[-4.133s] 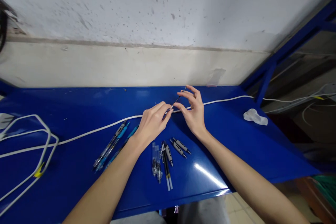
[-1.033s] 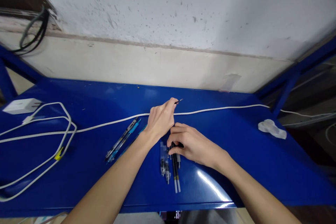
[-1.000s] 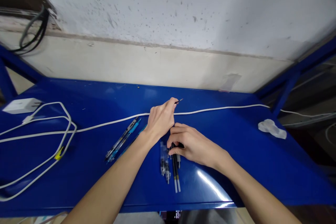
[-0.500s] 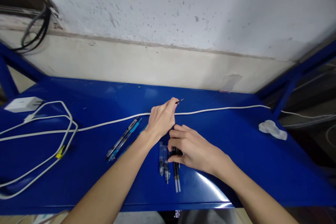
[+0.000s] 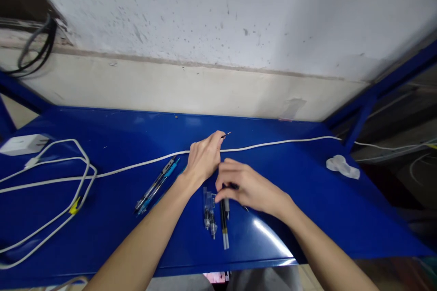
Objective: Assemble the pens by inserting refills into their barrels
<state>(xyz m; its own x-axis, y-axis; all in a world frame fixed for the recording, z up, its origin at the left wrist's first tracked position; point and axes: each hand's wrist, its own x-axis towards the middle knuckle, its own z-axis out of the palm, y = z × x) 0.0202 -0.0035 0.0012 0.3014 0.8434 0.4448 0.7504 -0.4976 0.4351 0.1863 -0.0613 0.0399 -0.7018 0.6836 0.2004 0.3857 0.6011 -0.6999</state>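
Observation:
My left hand is closed round a thin dark pen part whose pointed tip sticks out beyond the fingers. To its right, my right hand is curled over a small dark piece, its thumb and fingers closed on it; the piece is mostly hidden. Below the hands lie clear pen barrels and, beside them, dark refills with pale ends. A grey-tipped piece shows under the right hand. Left of my left forearm rest several blue and grey pens.
A white cable crosses the blue shelf behind the hands and loops at the left. A white charger sits far left, a crumpled white piece at the right. The wall stands behind.
The whole view has shifted slightly. My right hand has lifted a little off the pen parts with a dark piece between its fingers, uncovering more of them. My left hand keeps its grip.

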